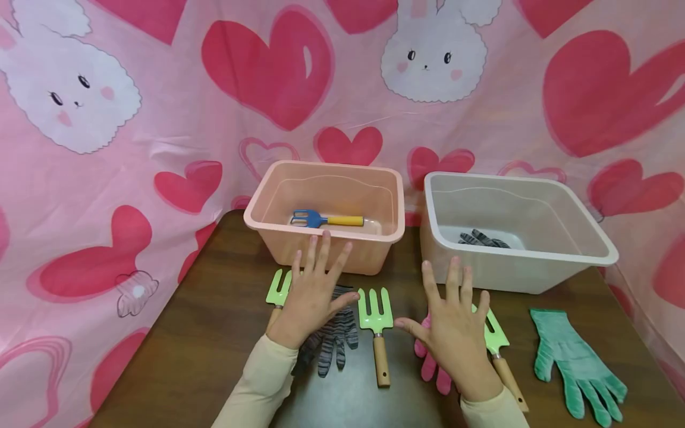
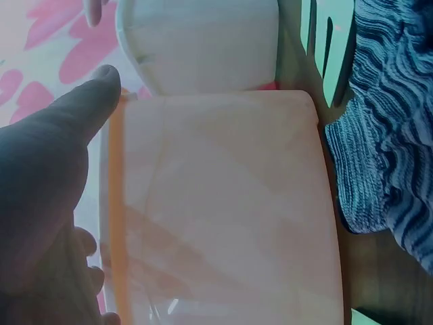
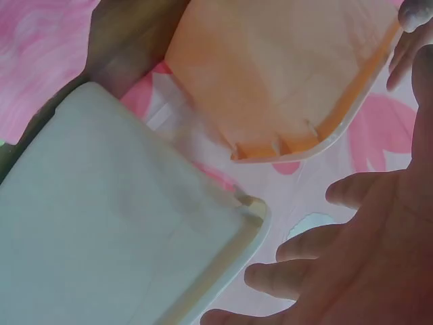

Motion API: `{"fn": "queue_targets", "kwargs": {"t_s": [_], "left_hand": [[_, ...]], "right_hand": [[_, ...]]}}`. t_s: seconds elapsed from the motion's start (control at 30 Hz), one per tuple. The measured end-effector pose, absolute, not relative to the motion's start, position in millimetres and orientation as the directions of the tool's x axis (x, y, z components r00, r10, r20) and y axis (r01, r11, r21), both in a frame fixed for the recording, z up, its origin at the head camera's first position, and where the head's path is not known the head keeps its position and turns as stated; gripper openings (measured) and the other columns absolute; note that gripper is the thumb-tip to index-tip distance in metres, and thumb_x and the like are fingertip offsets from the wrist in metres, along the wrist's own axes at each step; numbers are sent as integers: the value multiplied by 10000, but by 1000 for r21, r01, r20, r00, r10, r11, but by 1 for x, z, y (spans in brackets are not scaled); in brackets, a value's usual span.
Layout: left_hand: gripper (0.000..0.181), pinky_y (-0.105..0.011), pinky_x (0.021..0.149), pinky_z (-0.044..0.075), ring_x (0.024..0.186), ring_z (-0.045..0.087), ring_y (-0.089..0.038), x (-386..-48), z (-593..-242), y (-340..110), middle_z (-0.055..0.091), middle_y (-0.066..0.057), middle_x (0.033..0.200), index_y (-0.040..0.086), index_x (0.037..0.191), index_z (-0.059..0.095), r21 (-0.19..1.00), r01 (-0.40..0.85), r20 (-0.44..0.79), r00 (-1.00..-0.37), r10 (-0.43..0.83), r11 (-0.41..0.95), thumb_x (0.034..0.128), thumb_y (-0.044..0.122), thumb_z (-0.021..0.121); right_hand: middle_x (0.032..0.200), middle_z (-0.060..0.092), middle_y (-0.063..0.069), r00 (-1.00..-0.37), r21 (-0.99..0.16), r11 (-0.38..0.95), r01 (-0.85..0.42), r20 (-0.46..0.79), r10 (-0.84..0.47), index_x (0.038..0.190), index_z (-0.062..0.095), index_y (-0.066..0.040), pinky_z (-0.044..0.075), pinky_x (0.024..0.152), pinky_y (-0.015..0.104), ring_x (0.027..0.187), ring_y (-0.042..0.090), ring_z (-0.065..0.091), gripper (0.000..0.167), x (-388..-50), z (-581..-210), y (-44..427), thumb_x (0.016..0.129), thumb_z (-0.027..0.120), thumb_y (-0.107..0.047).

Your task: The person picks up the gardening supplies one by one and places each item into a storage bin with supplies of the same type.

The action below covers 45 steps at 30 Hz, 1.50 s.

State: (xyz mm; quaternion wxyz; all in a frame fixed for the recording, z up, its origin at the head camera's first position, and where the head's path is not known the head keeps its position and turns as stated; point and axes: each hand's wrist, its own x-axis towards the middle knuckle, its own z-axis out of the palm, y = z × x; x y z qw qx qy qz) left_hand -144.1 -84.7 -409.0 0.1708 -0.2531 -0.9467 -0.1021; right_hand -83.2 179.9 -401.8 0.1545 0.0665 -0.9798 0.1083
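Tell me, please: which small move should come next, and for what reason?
Probably the left hand should reach down to the middle green fork: the hand is empty, this fork lies uncovered between both hands, and the pink bin already holds a yellow-handled blue fork, so forks seem to belong there.

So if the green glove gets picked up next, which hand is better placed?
Probably the right hand: spread, holding nothing and nearer the green glove, with a green-headed fork between. The left hand is farther off, near the striped glove on the table.
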Motion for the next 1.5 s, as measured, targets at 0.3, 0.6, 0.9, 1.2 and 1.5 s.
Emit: {"fn": "queue_targets", "kwargs": {"t_s": [0.3,0.6,0.9,1.2,1.5], "left_hand": [[977,-679,1149,115,1529,-31,-366,-147,-408,-91,-36,-185,1675,210,1638,153,105,505,357,-823,442,857,903,557,695],[777,-662,1130,220,1478,250,-380,-157,-398,-111,309,-220,1596,96,1552,394,91,547,474,-759,447,832,910,347,753],[633,-630,1100,295,1351,439,-402,-173,-387,-134,488,-239,1455,37,1443,525,76,608,571,-677,465,791,885,217,764],[612,-648,1096,264,1290,467,-427,-191,-374,-162,477,-236,1463,64,1436,524,130,584,521,-728,446,801,922,324,731],[715,-657,1117,229,1356,411,-430,-206,-365,-182,458,-222,1482,67,1508,438,160,561,412,-785,462,812,932,385,719]], "right_hand": [[1610,149,319,-932,-182,965,-190,341,-119,1596,297,-135,171,1022,800,1450,536,167,1131,-77,-404,169,731,770,-690],[1540,327,328,-951,-197,963,-186,282,-126,1500,460,-50,288,1032,736,1373,512,360,930,-72,-403,154,816,756,-607],[1395,514,318,-955,-204,959,-199,258,-143,1403,575,-31,426,968,667,1230,507,527,743,-64,-404,139,872,746,-522],[1230,628,253,-922,-190,936,-298,313,-230,1271,664,-27,536,825,574,1075,400,627,555,-55,-410,114,884,763,-412],[1094,676,168,-908,-189,920,-343,319,-273,1225,689,-48,534,758,501,954,340,651,484,-49,-416,94,893,745,-395]]}}
